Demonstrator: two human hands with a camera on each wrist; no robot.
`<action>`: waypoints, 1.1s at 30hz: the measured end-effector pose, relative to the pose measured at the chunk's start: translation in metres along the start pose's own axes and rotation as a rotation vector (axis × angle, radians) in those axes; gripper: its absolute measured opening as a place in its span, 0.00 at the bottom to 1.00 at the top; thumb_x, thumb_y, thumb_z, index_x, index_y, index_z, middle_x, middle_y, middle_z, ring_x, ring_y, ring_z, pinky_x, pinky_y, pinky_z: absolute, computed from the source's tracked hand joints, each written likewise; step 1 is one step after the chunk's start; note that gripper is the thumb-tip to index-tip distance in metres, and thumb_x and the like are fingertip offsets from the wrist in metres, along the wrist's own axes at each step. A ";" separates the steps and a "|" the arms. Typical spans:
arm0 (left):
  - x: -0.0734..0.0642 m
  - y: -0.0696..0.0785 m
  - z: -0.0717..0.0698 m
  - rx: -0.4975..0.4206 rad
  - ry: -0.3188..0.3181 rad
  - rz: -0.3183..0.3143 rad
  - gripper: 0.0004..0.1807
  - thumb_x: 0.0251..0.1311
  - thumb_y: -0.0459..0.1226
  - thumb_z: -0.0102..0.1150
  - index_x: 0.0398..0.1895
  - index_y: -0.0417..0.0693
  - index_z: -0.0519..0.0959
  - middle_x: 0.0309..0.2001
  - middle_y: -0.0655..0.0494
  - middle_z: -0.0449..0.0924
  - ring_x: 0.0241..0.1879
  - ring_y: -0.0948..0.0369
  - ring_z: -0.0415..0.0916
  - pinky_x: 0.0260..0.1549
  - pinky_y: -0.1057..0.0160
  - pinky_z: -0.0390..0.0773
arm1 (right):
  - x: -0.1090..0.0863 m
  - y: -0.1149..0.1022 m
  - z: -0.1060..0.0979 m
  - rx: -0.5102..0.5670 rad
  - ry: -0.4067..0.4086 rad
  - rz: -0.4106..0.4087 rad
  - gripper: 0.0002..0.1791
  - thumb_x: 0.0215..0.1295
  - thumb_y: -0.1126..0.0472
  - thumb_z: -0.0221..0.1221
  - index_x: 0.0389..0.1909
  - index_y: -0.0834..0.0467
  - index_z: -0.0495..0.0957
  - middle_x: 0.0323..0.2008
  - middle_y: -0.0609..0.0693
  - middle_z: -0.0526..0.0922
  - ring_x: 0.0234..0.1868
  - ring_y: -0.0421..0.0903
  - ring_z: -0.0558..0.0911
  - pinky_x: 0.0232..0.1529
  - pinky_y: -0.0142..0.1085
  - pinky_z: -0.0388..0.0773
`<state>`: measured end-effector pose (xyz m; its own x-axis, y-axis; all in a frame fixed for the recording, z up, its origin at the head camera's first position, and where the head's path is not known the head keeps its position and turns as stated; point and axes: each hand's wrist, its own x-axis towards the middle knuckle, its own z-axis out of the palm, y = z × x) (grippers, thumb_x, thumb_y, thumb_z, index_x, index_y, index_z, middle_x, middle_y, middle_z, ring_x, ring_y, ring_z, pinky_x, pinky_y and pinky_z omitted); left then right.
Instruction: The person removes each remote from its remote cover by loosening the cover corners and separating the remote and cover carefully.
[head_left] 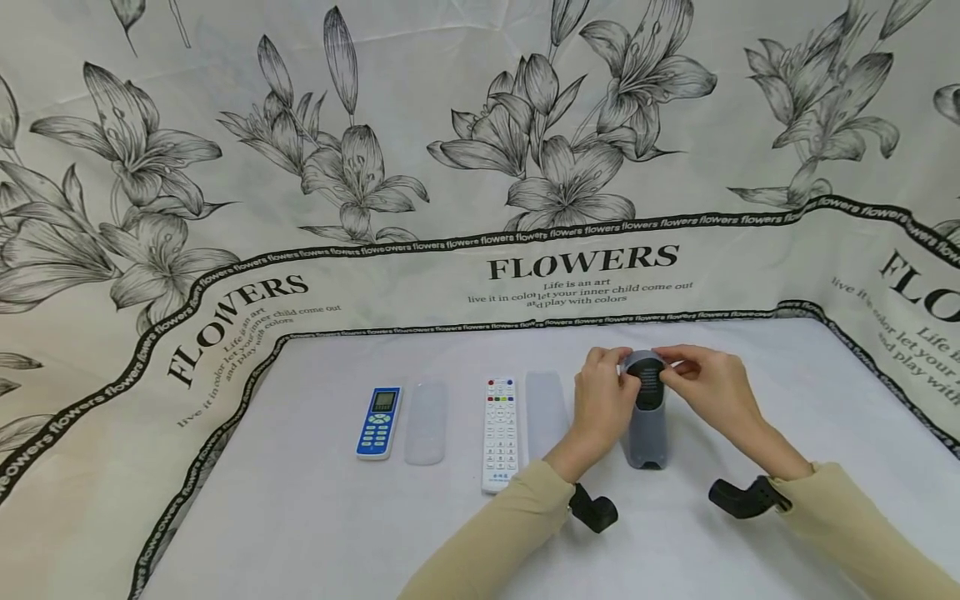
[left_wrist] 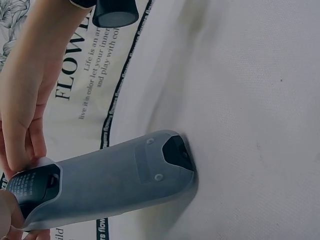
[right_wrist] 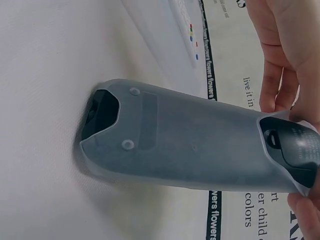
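Observation:
A dark remote control (head_left: pixel 649 379) lies back up inside a translucent bluish-grey cover (head_left: pixel 647 437). Its far end shows through the cover's opening, and a small notch at the near end bares more of it. My left hand (head_left: pixel 603 400) pinches the far left edge of the cover, thumb near the opening. On the far right edge, my right hand (head_left: pixel 712 385) pinches the cover between thumb and fingers. The right wrist view shows the cover's rim (right_wrist: pixel 270 152) pulled out around the remote's printed back. The remote's front is hidden.
Left of my hands lie a white remote (head_left: pixel 500 433) beside a long clear cover (head_left: pixel 545 408), partly hidden by my left arm. Farther left are a blue-and-white remote (head_left: pixel 378 423) and a short clear cover (head_left: pixel 425 422). A flower-printed cloth (head_left: pixel 397 287) rises behind the white tabletop (head_left: pixel 315 517).

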<state>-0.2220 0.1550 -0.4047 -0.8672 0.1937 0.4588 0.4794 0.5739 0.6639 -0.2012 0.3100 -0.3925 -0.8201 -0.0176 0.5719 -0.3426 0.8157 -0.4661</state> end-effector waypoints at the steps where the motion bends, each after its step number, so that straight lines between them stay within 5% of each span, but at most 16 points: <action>1: 0.000 0.000 0.000 0.008 0.005 0.012 0.18 0.53 0.30 0.56 0.49 0.48 0.82 0.41 0.55 0.80 0.32 0.63 0.78 0.31 0.75 0.74 | -0.001 0.000 0.001 0.000 0.008 -0.007 0.13 0.49 0.74 0.63 0.39 0.67 0.84 0.27 0.62 0.86 0.21 0.37 0.82 0.21 0.17 0.71; 15: 0.001 -0.005 -0.003 0.022 -0.010 0.072 0.15 0.55 0.29 0.54 0.45 0.46 0.83 0.38 0.54 0.83 0.38 0.61 0.82 0.38 0.70 0.78 | -0.003 0.002 0.002 -0.048 0.096 -0.121 0.10 0.50 0.75 0.62 0.36 0.68 0.83 0.29 0.61 0.86 0.24 0.53 0.83 0.27 0.15 0.72; 24: 0.003 -0.012 -0.008 -0.014 -0.073 0.090 0.12 0.57 0.29 0.53 0.41 0.43 0.83 0.37 0.53 0.83 0.33 0.65 0.77 0.32 0.78 0.73 | -0.003 0.001 0.003 -0.063 0.132 -0.170 0.10 0.49 0.77 0.64 0.34 0.67 0.84 0.26 0.57 0.86 0.24 0.37 0.78 0.30 0.12 0.67; 33: 0.009 -0.018 -0.017 -0.210 -0.204 0.043 0.11 0.59 0.27 0.52 0.39 0.39 0.83 0.29 0.53 0.82 0.23 0.73 0.67 0.22 0.81 0.67 | -0.001 -0.004 -0.002 -0.004 0.087 -0.175 0.10 0.46 0.78 0.67 0.31 0.66 0.83 0.27 0.56 0.86 0.27 0.23 0.73 0.29 0.13 0.69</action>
<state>-0.2362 0.1329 -0.4019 -0.8443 0.3828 0.3749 0.5153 0.3884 0.7640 -0.1982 0.3085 -0.3896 -0.7053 -0.1096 0.7004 -0.4746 0.8069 -0.3517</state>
